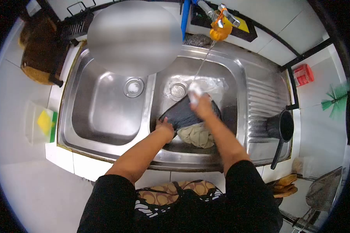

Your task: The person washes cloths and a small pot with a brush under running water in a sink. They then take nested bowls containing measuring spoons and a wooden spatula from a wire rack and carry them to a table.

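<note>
My left hand (165, 129) grips the near left edge of a dark grey fabric item (181, 114) in the right sink basin. Its exact kind I cannot make out. My right hand (201, 105), smeared by motion, is closed around a small white object (194, 90) at the fabric's far side; blur hides what it is. Below the dark fabric, a crumpled beige cloth (197, 136) lies in the basin. From the tap (221, 21), which has an orange piece on its spout, a thin stream of water runs down toward my right hand.
The left basin (109, 105) lies beside the working one. A ribbed drainboard (260, 101) on the right holds a black dipper (282, 128) with a long handle. On the left stands a clear container with a yellow-green sponge (46, 124). A green bristle brush (335, 98) hangs at right.
</note>
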Tool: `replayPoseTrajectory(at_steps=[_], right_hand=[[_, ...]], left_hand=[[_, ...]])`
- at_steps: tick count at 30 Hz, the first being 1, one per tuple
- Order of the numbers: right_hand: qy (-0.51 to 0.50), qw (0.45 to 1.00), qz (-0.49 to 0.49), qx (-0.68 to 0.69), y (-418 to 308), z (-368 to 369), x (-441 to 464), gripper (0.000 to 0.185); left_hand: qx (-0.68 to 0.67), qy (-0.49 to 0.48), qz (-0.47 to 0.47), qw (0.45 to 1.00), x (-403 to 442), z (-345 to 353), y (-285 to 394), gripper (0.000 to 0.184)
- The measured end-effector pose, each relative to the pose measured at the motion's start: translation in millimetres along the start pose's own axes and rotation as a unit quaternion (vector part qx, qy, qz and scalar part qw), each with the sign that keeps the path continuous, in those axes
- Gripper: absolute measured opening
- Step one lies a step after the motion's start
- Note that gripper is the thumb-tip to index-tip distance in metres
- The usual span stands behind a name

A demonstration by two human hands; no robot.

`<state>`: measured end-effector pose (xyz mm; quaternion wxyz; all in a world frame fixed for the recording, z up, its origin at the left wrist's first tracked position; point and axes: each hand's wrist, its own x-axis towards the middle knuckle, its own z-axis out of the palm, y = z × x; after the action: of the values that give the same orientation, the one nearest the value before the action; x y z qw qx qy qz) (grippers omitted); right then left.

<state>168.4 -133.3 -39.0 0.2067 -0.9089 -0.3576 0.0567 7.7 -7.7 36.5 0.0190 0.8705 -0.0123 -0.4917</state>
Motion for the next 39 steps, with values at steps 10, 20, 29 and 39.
replayPoseTrajectory(at_steps=[10,20,29,39], right_hand=[[-0.053,0.995,0.089,-0.002,-9.6,-40.7,7.1,0.060],[-0.066,0.993,0.090,0.022,-11.6,-45.5,8.5,0.053],[-0.002,0.996,0.082,0.028,17.5,-36.6,22.8,0.060],[-0.147,0.718,0.154,0.663,-12.6,-66.1,-13.0,0.061]], left_hand=[[-0.046,0.012,-0.015,0.999,10.0,4.9,-2.0,0.056],[-0.026,-0.011,-0.003,1.000,0.9,-7.8,0.1,0.047],[-0.050,0.023,-0.015,0.998,20.7,8.4,-5.5,0.045],[-0.306,0.442,0.079,0.840,64.7,-29.0,-29.9,0.053]])
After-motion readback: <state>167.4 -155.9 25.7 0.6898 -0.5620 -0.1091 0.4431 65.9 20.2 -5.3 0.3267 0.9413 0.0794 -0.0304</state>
